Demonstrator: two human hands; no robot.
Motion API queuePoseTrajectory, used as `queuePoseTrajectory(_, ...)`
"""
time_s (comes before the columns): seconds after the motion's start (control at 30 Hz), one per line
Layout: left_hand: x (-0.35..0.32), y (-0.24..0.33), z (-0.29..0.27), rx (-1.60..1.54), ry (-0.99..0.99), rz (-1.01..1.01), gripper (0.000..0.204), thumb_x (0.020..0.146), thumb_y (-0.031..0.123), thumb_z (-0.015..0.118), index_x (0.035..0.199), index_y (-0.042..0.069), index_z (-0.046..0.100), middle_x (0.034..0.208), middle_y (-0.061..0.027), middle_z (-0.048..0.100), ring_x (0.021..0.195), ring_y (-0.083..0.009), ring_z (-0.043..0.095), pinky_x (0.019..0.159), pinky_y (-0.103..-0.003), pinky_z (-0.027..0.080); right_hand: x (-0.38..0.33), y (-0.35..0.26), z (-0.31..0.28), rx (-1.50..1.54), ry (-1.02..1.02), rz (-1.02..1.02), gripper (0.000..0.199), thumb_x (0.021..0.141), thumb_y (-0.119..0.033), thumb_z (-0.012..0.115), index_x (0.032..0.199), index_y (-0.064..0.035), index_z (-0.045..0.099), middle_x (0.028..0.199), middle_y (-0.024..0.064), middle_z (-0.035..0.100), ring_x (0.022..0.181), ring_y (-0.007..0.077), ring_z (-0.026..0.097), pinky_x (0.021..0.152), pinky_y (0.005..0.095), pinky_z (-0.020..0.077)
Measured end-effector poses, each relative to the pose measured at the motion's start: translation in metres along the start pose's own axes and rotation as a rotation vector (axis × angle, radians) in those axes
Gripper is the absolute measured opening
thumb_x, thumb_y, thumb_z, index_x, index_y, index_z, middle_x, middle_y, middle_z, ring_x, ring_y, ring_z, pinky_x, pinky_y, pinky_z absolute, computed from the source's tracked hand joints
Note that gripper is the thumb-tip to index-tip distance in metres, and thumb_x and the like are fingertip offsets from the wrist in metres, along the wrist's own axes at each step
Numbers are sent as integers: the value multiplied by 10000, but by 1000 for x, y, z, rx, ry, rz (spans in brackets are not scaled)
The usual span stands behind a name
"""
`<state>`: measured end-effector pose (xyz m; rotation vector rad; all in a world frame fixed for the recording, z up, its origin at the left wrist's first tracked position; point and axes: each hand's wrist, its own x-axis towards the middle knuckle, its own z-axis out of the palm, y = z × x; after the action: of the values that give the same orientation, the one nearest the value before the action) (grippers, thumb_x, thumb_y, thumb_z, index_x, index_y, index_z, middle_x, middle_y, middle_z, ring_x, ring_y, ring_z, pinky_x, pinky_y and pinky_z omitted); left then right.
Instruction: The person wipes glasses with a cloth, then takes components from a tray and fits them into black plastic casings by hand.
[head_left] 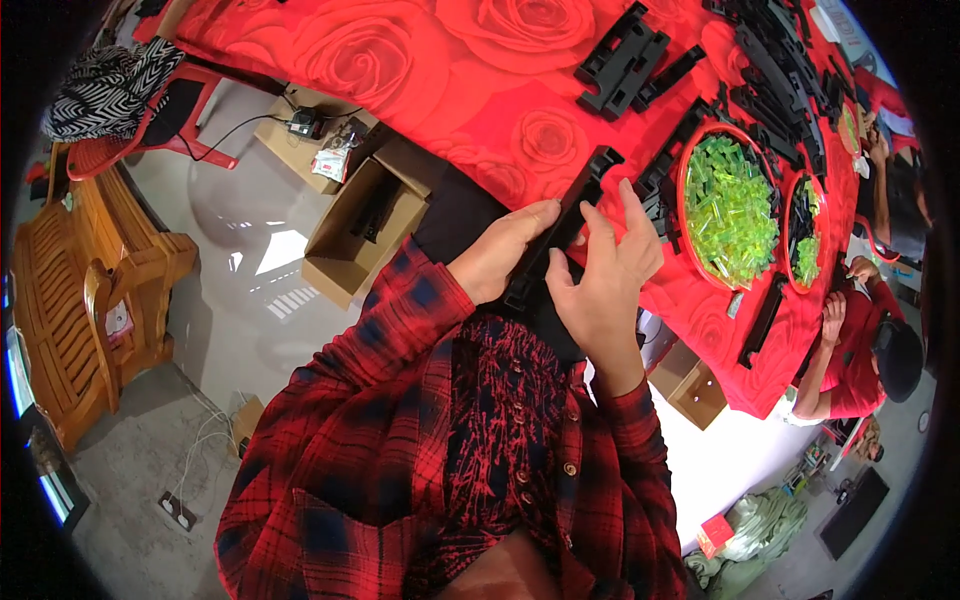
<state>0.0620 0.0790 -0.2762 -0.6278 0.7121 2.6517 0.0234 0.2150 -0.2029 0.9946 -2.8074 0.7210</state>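
The left hand (505,248) is closed around a long black part (568,216), its thumb laid along one side. The part is held at a slant just in front of the person's chest, beside the table's near edge. The right hand (612,265) is spread, thumb and forefinger apart and close to the part; whether they touch it I cannot tell.

To the left of the left forearm, an open cardboard box (330,283) stands below the table edge with a dark piece (372,212) inside. A second cardboard box (690,388) sits under the table's right side, its contents too small to tell.

On the red rose-patterned tablecloth (440,70), just beyond the right hand, a large red-rimmed tray (681,205) is heaped with yellow-green translucent pieces (735,215). A smaller red-rimmed tray (788,226) lies just to its right, holding yellow-green and black pieces. Several dark parts (660,175) crowd the space between the right hand and the large tray, and the hand hides some of that area.

A single black bar (764,322) lies nearer the cloth's right edge. Farther up the table are a group of black parts (625,65) and a dense pile of long black pieces (775,85) behind the trays. At far right, a co-worker in red (855,345) sits with hands raised near the table.
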Motion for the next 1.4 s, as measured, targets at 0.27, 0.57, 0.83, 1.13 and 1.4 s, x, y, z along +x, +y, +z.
queuePoseTrajectory(0.27, -6, -3, 5, 270, 56, 165, 292, 1051, 243, 473, 1219, 38, 593, 1160, 19, 600, 1108, -83, 517, 1009, -263, 398, 2, 3, 11, 10, -87, 48, 515, 692, -118, 703, 1163, 20, 546, 1507, 214, 287, 1335, 431, 292, 1106, 571, 196)
queuePoseTrajectory(0.57, -3, -10, 3, 189, 9, 186, 259, 1044, 227, 491, 1182, 43, 609, 1075, 44, 601, 1020, -58, 522, 938, -236, 412, -1, 8, 11, 36, -84, 16, 487, 693, -101, 713, 1142, 7, 557, 1524, 193, 282, 1412, 378, 245, 1154, 571, 146)
queuePoseTrajectory(0.83, 9, -20, -2, 151, 25, 189, 254, 1036, 229, 508, 1147, 33, 624, 1006, 47, 597, 936, -54, 522, 848, -237, 431, -5, 14, 13, 32, -42, 6, 429, 703, -103, 714, 1101, -1, 588, 1530, 147, 305, 1432, 354, 244, 1162, 566, 132)
queuePoseTrajectory(1.13, 7, -15, -3, 167, 25, 174, 280, 1031, 210, 514, 1220, 22, 601, 1105, 10, 630, 1031, -83, 546, 932, -247, 427, -6, 16, 20, 32, -18, -5, 410, 723, -123, 705, 1091, 8, 583, 1505, 143, 344, 1410, 369, 275, 1147, 578, 148)
queuePoseTrajectory(1.4, 7, -15, -13, 239, 47, 191, 254, 1026, 196, 520, 1206, 33, 595, 1130, 6, 624, 1062, -92, 538, 959, -268, 417, -5, 14, 28, 29, -14, -42, 440, 694, -85, 728, 1092, 20, 572, 1496, 188, 358, 1396, 393, 291, 1130, 560, 182)
